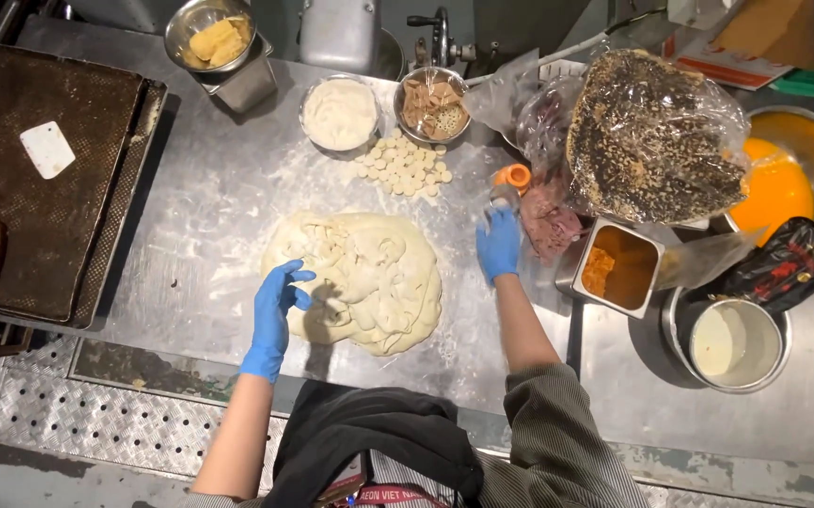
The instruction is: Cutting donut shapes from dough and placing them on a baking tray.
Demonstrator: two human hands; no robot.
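Observation:
A large pale slab of dough (364, 277) lies spread on the floured steel table (209, 207). My left hand (275, 310), in a blue glove, rests at the dough's left edge with fingers apart and holds nothing. My right hand (499, 243), also gloved in blue, hovers just right of the dough. It is closed around a small bottle with an orange cap (512, 182). A pile of small white round pieces (405, 167) sits beyond the dough.
Behind the dough stand a bowl of white cream (339, 115), a bowl of tan pieces (432, 103) and a bowl of yellow chunks (209, 38). A dark baking tray (45, 179) lies left. Right: a bagged seeded loaf (651, 136), square tin (614, 268), orange-filled bowl (788, 179), white pot (731, 343).

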